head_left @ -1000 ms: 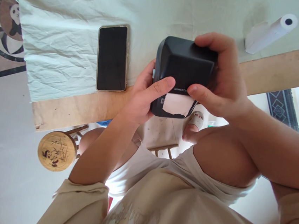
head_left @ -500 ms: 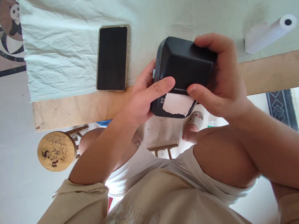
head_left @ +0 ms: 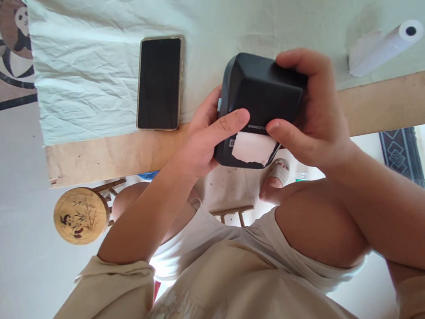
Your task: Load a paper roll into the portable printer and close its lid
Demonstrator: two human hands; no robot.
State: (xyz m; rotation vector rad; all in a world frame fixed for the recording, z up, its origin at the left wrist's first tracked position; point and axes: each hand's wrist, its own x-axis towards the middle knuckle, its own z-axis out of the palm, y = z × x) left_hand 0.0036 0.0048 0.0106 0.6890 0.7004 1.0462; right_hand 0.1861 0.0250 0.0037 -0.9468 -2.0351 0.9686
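Just left of the left hand, a black smartphone lies on pale cloth. Both hands close around the small black box-shaped printer held between them, white paper strip protruding; the right hand hides its right side. The brand lettering is barely legible.

A wooden table carries a wrinkled pale green cloth that covers most of its top, leaving a bare wooden strip along the near edge. On the cloth, just left of the hands, a dark-screened smartphone lies flat. Beyond and to the right of the hands rests a white paper roll.
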